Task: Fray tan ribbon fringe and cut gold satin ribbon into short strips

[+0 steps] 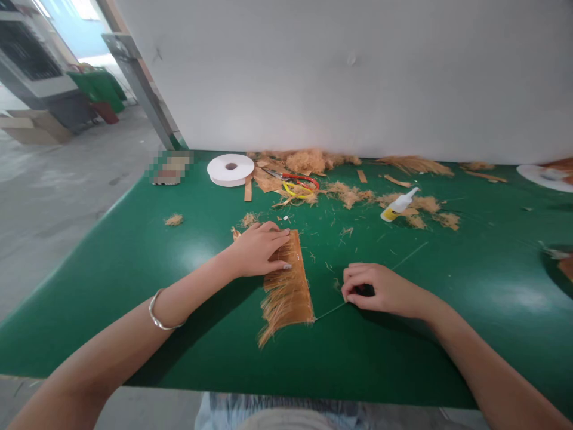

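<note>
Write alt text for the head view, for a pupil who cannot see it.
A left hand rests on a fringed brown strip on a green table, while the right hand pinches a thread running to the strip's near corner. Behind are a white reel, scissors, fibre scraps and a bottle.

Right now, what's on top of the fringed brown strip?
Your left grip lies over the fringed brown strip near its far end; the surface beneath can't be seen.

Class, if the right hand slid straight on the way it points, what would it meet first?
Probably loose fibre scraps, just before the fringed brown piece; the right hand may pass above the scraps, as its height is unclear.
</note>
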`<act>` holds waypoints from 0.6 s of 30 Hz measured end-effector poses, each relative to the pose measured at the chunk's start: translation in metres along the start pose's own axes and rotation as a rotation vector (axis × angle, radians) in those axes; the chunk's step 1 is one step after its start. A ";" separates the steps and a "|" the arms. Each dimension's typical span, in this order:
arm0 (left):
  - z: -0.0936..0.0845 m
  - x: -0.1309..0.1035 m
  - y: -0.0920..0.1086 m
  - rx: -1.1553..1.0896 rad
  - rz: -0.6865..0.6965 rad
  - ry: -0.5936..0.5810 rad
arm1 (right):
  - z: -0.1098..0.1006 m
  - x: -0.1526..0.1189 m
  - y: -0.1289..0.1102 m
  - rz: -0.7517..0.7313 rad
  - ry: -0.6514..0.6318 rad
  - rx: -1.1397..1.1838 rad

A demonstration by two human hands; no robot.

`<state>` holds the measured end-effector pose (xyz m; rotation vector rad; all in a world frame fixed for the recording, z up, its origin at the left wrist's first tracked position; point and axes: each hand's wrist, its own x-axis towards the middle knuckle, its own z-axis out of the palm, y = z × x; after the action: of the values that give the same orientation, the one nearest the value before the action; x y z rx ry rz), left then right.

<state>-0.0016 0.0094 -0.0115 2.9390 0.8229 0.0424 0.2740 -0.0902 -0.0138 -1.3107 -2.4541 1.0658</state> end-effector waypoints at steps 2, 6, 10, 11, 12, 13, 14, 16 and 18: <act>0.000 0.000 0.000 -0.001 0.000 0.003 | 0.000 0.001 -0.001 0.010 -0.003 0.041; 0.000 0.000 -0.001 -0.003 0.008 0.002 | -0.001 0.002 -0.002 0.061 0.020 0.128; 0.000 0.000 -0.001 0.007 0.009 -0.001 | -0.003 0.002 -0.001 0.063 0.007 0.194; 0.000 0.000 -0.001 0.008 0.010 0.001 | -0.004 0.002 0.000 0.062 -0.001 0.208; 0.000 0.000 -0.001 0.008 0.011 0.003 | -0.004 0.001 0.001 0.062 -0.006 0.220; 0.000 0.000 0.000 0.008 0.011 0.005 | -0.004 0.001 0.001 0.062 -0.010 0.232; 0.000 0.000 0.000 0.008 0.012 0.007 | -0.004 0.001 0.002 0.062 -0.012 0.245; 0.000 0.000 0.000 0.008 0.013 0.008 | -0.004 0.001 0.003 0.071 -0.009 0.269; 0.000 0.000 0.000 0.006 0.015 0.008 | -0.004 0.001 0.004 0.090 0.009 0.280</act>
<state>-0.0021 0.0095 -0.0114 2.9520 0.8037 0.0525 0.2777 -0.0860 -0.0134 -1.3395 -2.1578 1.3630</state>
